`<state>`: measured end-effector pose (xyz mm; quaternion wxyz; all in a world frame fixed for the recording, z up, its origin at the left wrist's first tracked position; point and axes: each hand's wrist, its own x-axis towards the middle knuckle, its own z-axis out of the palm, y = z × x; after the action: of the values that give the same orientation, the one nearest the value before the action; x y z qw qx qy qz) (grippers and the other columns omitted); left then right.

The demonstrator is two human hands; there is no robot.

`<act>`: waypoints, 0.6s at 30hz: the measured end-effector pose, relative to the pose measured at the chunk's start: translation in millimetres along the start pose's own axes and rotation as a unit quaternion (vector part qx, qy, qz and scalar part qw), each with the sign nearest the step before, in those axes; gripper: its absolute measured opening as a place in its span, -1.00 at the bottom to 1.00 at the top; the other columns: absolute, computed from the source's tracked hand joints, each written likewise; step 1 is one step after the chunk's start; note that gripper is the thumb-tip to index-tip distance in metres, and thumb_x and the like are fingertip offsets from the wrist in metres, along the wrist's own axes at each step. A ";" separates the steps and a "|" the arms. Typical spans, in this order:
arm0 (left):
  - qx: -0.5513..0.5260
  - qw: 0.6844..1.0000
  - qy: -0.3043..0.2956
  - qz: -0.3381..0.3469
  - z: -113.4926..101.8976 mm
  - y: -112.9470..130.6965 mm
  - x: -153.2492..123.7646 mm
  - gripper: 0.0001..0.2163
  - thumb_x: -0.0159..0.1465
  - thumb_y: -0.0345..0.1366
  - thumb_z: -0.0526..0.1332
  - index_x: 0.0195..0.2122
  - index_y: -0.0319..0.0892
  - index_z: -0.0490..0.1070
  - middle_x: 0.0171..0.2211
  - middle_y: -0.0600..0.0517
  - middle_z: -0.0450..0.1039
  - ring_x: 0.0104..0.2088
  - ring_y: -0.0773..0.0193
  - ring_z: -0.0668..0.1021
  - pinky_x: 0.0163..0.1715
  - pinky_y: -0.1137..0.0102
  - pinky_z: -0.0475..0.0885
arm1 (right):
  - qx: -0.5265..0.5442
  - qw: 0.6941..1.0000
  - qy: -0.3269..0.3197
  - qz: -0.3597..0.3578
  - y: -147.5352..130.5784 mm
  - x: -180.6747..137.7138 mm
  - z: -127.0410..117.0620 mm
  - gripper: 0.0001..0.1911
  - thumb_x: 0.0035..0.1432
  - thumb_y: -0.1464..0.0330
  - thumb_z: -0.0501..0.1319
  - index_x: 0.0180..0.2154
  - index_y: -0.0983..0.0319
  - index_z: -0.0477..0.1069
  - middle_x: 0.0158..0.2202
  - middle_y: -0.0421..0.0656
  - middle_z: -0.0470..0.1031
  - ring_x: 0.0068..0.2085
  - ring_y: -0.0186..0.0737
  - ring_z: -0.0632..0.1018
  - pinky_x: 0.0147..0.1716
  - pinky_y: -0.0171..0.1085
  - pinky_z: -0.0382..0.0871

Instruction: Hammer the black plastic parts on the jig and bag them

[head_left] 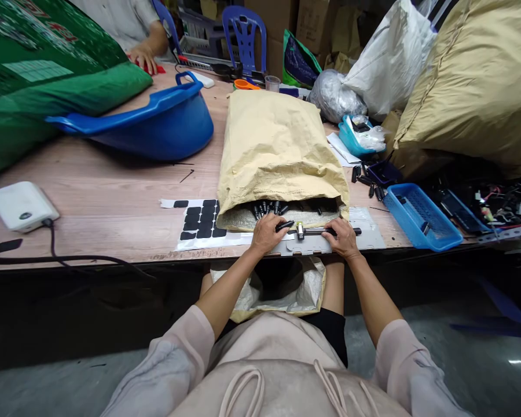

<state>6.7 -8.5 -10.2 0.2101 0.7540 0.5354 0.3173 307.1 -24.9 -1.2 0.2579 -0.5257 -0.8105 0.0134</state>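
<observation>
My left hand [267, 233] is closed on a slim black tube-shaped part [285, 225]. In my right hand [341, 236] is a ratchet-like tool [313, 231], with a metal head pointing left and a black handle; its exact kind is unclear. A tan woven sack [278, 139] lies on the table with its mouth toward me, just beyond both hands. Several black tube-shaped parts [267, 207] show inside it. Beneath the hands lies a grey plate [367, 227], beside a white sheet of black stickers [200, 220]. Another open sack [312, 289] sits between my legs.
A blue basin [156, 130] and a green sack [69, 92] occupy the table's left. On the right are a blue basket [421, 217], loose black parts [367, 179] and a large tan sack [473, 87]. A white device [24, 205] trails a cable. Another person's hand [143, 57] rests opposite.
</observation>
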 end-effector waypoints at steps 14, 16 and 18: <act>-0.015 0.999 0.004 -0.031 1.4 3.4 0.9 -0.89 0.28 -0.26 0.37 -0.17 -0.03 0.62 -0.21 0.01 0.54 -0.12 0.13 0.54 -0.03 0.23 0.43 | 0.027 0.994 0.094 0.055 -65.6 -10.2 3.5 -0.77 0.45 0.23 0.13 -0.14 0.11 0.55 -0.22 -0.07 0.59 -0.14 -0.07 0.57 -0.11 -0.15 0.44; -0.013 0.999 0.005 -0.030 2.3 2.8 1.4 -0.89 0.28 -0.26 0.37 -0.17 -0.02 0.62 -0.21 0.02 0.53 -0.11 0.13 0.54 -0.02 0.23 0.43 | 0.006 0.993 0.101 0.059 -67.1 -12.1 6.5 -0.76 0.46 0.21 0.13 -0.17 0.11 0.55 -0.26 -0.08 0.58 -0.18 -0.08 0.57 -0.15 -0.16 0.44; -0.011 0.999 0.005 -0.030 2.9 2.4 1.8 -0.89 0.28 -0.26 0.37 -0.17 -0.02 0.62 -0.21 0.02 0.53 -0.11 0.12 0.54 -0.02 0.22 0.43 | -0.004 0.992 0.112 0.065 -68.2 -11.9 6.6 -0.75 0.46 0.20 0.12 -0.18 0.10 0.55 -0.28 -0.09 0.58 -0.20 -0.09 0.57 -0.19 -0.17 0.44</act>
<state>10.9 -7.5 -10.2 0.2254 0.7335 0.5556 0.3203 250.3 -64.1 8.2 0.3437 -0.5766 -0.7405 -0.0325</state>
